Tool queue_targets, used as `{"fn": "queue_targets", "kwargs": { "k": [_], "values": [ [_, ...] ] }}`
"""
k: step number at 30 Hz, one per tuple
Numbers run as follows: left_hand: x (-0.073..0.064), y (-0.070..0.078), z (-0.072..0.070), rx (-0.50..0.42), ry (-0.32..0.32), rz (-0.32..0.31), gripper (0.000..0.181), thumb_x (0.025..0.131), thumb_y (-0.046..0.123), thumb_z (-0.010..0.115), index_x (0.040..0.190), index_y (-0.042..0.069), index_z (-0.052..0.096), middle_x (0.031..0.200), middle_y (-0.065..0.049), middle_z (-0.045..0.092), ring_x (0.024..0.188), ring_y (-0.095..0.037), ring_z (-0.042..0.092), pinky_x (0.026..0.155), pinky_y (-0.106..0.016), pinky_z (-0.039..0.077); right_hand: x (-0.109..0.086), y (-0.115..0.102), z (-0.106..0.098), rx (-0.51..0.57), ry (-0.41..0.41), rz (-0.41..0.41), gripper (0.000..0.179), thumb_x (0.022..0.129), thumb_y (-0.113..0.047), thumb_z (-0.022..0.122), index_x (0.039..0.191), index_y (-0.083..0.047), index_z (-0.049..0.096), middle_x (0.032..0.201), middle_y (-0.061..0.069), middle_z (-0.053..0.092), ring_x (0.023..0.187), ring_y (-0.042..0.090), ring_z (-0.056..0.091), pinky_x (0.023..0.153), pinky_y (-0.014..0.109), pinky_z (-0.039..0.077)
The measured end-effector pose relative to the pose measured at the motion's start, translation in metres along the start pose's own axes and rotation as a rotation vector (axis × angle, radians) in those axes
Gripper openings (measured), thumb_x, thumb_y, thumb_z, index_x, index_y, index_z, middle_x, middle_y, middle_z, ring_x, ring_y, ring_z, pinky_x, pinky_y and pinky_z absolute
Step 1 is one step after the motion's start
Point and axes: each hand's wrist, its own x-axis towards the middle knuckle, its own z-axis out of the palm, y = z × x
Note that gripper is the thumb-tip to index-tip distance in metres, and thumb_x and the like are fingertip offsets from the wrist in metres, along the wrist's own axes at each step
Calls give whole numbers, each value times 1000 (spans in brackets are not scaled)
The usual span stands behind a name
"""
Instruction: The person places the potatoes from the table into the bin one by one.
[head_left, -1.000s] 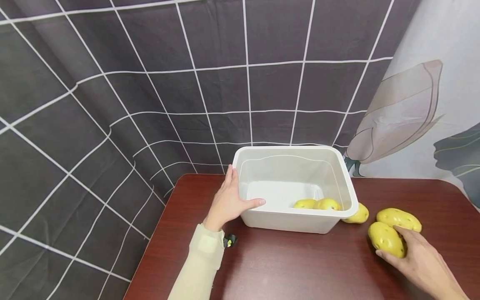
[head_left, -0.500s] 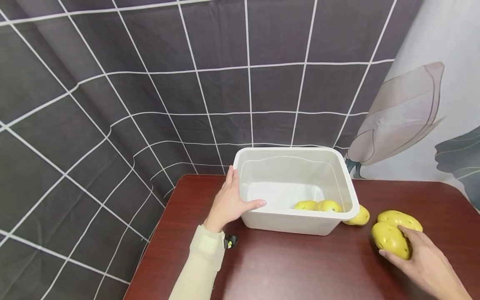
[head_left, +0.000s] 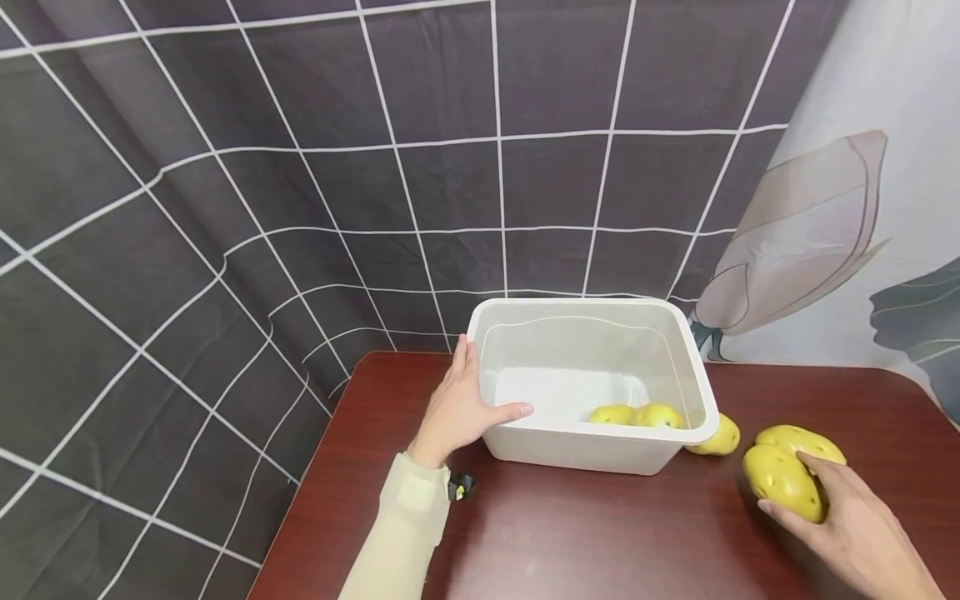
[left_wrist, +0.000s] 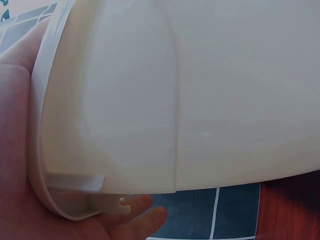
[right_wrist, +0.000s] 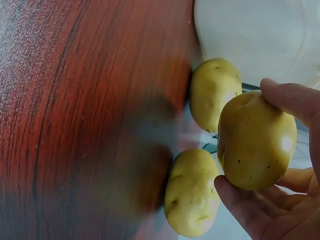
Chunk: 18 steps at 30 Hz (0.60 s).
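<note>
Head view: right hand (head_left: 862, 521) pinches a potato (head_left: 780, 482) at lower right, white bin (head_left: 581, 450) to its left, touched by the spread left hand (head_left: 459, 408); left wrist view: that hand meets the rim (left_wrist: 37, 110) at left; right wrist view: potato right of centre, long axis near-vertical.

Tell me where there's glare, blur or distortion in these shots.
Head: pale glare on the table near the bottom edge; white grid lines on the dark curtain bow, perhaps through lens or folds. Right wrist: bright highlight on the held potato, blurry dark patches on the table. Left wrist: dim, soft shading across the white bin.
</note>
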Motion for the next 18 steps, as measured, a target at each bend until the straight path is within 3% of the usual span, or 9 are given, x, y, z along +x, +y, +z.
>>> {"fn": "queue_targets", "kwargs": {
  "k": [18],
  "values": [
    [1,0,1,12,3,4,135,68,78,74,160,2,11,169,-4,-4,152,-29,16,114,-54,31,-1,-2,-8,15,46,-19,84,81,-44,82,130,15,46,116,38,47,95,49,48,71,62,40]
  ]
}}
